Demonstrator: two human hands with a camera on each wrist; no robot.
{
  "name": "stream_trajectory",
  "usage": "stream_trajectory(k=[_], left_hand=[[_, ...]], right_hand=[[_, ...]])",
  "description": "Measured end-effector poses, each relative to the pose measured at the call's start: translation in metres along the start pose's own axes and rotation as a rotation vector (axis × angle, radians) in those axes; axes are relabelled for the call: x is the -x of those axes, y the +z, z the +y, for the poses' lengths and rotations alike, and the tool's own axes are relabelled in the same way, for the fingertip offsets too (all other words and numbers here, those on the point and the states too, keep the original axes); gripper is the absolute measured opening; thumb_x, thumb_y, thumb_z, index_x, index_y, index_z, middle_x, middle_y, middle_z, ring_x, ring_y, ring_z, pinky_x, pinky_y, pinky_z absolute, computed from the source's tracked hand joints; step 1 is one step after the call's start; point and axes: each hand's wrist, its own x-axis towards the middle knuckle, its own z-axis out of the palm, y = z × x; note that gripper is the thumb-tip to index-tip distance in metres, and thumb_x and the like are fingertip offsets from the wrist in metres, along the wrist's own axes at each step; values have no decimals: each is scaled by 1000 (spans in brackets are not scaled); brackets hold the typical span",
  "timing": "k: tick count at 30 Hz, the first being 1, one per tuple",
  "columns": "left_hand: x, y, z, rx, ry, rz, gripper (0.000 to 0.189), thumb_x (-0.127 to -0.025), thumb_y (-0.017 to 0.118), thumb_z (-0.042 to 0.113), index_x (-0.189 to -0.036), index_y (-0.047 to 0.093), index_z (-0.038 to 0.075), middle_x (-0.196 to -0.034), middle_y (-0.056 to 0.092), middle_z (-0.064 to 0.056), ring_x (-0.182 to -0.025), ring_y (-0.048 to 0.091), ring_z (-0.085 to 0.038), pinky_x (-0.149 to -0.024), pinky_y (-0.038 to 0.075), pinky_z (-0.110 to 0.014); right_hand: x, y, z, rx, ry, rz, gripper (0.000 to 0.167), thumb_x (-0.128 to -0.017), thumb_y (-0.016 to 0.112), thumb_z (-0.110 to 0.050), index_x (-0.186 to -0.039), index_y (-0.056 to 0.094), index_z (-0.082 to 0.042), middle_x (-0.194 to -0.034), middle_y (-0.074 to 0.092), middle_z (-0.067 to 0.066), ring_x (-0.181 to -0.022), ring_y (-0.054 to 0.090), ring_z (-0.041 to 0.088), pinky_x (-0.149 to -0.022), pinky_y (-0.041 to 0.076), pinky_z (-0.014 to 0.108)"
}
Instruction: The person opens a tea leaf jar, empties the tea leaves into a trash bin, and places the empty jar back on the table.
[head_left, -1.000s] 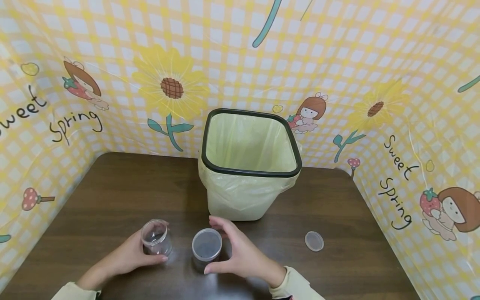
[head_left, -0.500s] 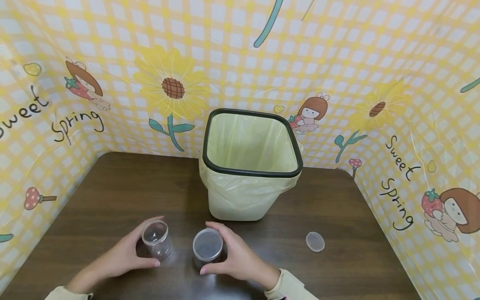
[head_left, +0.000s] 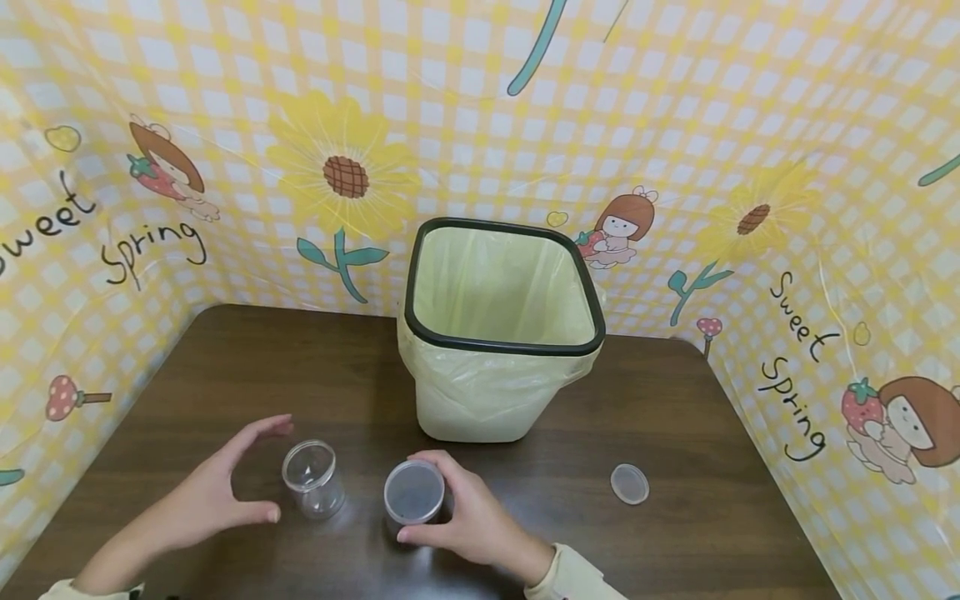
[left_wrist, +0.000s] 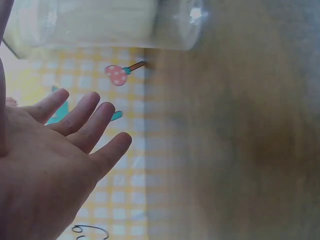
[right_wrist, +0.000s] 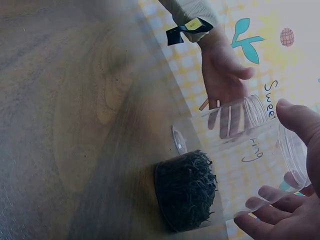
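Note:
A clear plastic jar (head_left: 322,497) stands uncapped and see-through on the brown table. Just left of it my left hand (head_left: 202,496) is spread, thumb and fingers apart, with a gap between them and the jar. In the left wrist view this jar (left_wrist: 100,25) crosses the top, beyond the extended fingers (left_wrist: 90,130). My right hand (head_left: 480,517) holds a second clear jar (head_left: 414,493), thumb and fingers round its upper part, a translucent lid on top. Dark dry shreds (right_wrist: 185,192), like loose tea leaves, fill its lower part in the right wrist view.
A bin (head_left: 468,408) with a pale yellow liner and black rim stands behind the jars. A loose translucent round lid (head_left: 629,484) lies to the right on the table (head_left: 285,375). Yellow checked cloth (head_left: 480,125) encloses the back and sides.
My left hand has let go of the uncapped jar and drawn away to the left. My right hand has closed in round the lidded jar, which stays in nearly the same place.

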Motion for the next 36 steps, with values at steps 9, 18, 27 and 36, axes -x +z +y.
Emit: stream_trajectory(k=[9,18,27,36], left_hand=[[-2,-10,12,-22,-1,9,106,-68,89,2,-157,32,9,-147,45,16,-133,34,7,-105,21,-5],[-6,-13,18,-69,10,28,92,-77,83,1,-156,36,10,-146,45,18,-132,37,8,-103,24,-5],[-12,-11,31,-132,-33,49,82,-84,83,8,-154,40,15,-143,52,1,-130,36,11,-103,25,-3],[-22,-2,62,-190,-8,59,82,-82,86,15,-152,42,16,-143,51,-9,-133,36,2,-103,20,-3]], right_hand=[[3,2,3,-29,4,68,70,-79,89,-14,-137,49,-20,-126,65,-2,-111,63,14,-96,52,31],[7,0,4,-115,-1,101,67,-81,87,-10,-137,50,-16,-128,65,8,-114,63,24,-99,51,36],[9,-5,-5,-203,-24,166,65,-82,84,-5,-138,51,-11,-130,62,16,-118,58,36,-101,49,39],[10,-12,-21,-279,-1,241,64,-82,81,-1,-138,51,-9,-133,59,13,-122,55,31,-104,46,34]])
